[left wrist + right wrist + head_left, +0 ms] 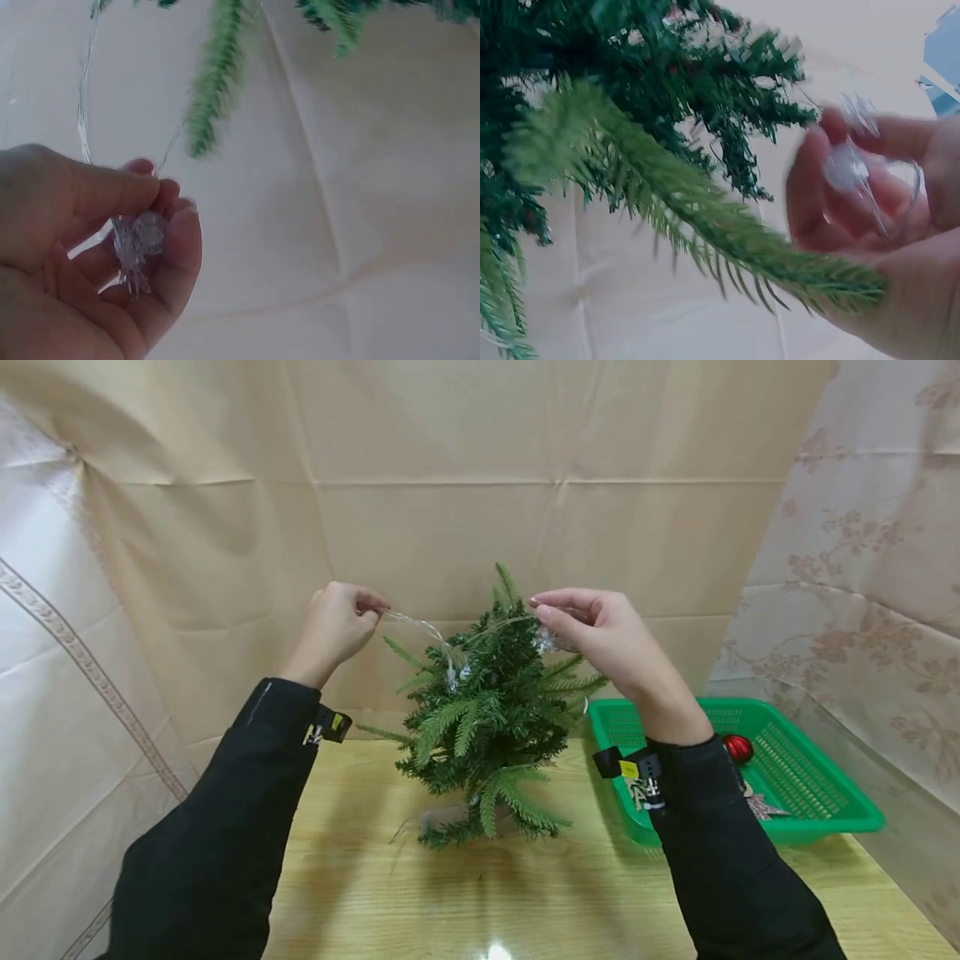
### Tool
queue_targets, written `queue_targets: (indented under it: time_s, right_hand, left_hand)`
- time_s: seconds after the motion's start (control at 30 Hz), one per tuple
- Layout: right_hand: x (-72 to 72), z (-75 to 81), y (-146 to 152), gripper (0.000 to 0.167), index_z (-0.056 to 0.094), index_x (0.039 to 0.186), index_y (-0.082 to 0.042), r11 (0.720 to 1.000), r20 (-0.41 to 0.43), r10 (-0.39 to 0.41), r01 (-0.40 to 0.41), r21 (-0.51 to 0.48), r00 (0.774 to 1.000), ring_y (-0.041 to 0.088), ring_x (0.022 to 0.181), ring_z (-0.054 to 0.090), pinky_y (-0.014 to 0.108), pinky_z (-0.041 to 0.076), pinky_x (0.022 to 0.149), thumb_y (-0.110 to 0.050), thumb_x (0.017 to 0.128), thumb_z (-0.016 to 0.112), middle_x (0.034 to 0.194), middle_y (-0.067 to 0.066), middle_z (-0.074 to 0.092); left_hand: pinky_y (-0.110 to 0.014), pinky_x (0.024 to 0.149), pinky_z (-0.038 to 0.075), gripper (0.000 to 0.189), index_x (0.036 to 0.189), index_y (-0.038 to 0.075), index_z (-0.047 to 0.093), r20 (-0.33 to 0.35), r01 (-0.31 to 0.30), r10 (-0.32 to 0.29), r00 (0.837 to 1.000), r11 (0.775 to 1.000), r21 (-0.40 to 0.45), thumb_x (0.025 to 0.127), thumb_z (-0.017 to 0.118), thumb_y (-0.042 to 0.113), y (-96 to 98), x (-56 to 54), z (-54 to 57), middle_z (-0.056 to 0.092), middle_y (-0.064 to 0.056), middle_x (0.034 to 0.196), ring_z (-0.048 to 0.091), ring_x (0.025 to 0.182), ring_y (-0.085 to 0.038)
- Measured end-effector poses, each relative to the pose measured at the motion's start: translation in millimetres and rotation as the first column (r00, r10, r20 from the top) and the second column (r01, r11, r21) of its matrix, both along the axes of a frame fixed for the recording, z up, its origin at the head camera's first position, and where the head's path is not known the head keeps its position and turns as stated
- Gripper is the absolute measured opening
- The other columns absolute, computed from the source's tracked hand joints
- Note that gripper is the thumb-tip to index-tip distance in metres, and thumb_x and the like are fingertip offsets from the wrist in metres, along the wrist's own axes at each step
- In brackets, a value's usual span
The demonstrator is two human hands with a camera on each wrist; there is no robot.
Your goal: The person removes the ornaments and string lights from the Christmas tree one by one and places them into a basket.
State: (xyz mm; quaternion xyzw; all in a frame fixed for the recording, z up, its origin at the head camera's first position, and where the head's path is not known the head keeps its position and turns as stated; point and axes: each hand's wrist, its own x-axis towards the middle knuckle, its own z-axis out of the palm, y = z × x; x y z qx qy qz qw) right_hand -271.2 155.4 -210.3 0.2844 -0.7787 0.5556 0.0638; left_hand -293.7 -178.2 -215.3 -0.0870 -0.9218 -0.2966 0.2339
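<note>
My left hand [337, 625] and right hand [596, 625] pinch a fairy-light string [452, 677] at the artificial Christmas tree [491, 714], centre frame.
I grip it either side of the treetop, apparently to keep it spread.

Bright head view, dimmer wrist views
Glare and soft shadows are cast on the tabletop [337, 893]; in the left wrist view, a branch [215, 79] is blurred.

Head view: green basket [802, 772] at 4 o'clock, red ball [738, 748] inside; wooden table [375, 893], 6 o'clock; beige cloth [450, 518], 12; floral cloth [847, 627], 3.
</note>
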Motion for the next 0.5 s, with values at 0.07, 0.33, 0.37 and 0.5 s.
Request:
queue_targets:
  time_s: [0.07,0.33,0.37,0.5]
  right_hand:
    - [-1.2,3.7,2,0.039,0.061,0.139,-0.007,0.996,0.021,0.017,-0.018,0.086,1.000,0.024,0.096,0.067,0.028,0.056,0.079,-0.025,0.104,0.061,0.115,0.012,0.070]
    - [-11.9,35.6,9,0.040,0.062,0.138,-0.008,0.990,-0.025,-0.027,0.030,0.136,0.999,0.022,0.091,0.066,0.028,0.057,0.080,-0.027,0.104,0.061,0.106,0.009,0.070]
    - [-13.6,39.4,9,0.039,0.063,0.137,-0.007,0.993,-0.021,-0.017,0.019,0.117,1.000,0.021,0.091,0.066,0.028,0.057,0.080,-0.027,0.103,0.061,0.105,0.009,0.070]
    - [-22.5,49.5,5,0.040,0.064,0.135,-0.004,0.996,-0.009,0.051,-0.050,0.068,0.999,0.020,0.089,0.065,0.029,0.058,0.081,-0.028,0.103,0.062,0.102,0.009,0.069]
  left_hand:
    - [-0.036,0.067,0.046,0.030,0.111,0.001,0.076,-0.036,-0.008,0.008,0.999,1.000,0.001,0.095,0.051,-0.001,8.3,-1.3,7.8,0.074,-0.017,0.108,0.068,0.087,-0.032]
    - [-0.027,0.060,0.046,0.024,0.117,0.004,0.076,-0.108,0.037,-0.033,0.994,0.998,0.040,0.099,0.060,0.007,47.7,-0.8,30.3,0.075,-0.012,0.109,0.069,0.078,-0.023]
    - [-0.025,0.057,0.044,0.024,0.118,0.005,0.075,-0.110,0.046,-0.039,0.993,0.997,0.066,0.099,0.060,0.008,50.7,0.0,31.6,0.076,-0.011,0.108,0.068,0.076,-0.021]
    - [-0.019,0.061,0.053,0.026,0.120,0.004,0.074,-0.125,0.116,-0.090,0.988,0.968,0.222,0.098,0.060,0.005,56.8,2.3,34.6,0.075,-0.011,0.108,0.069,0.076,-0.018]
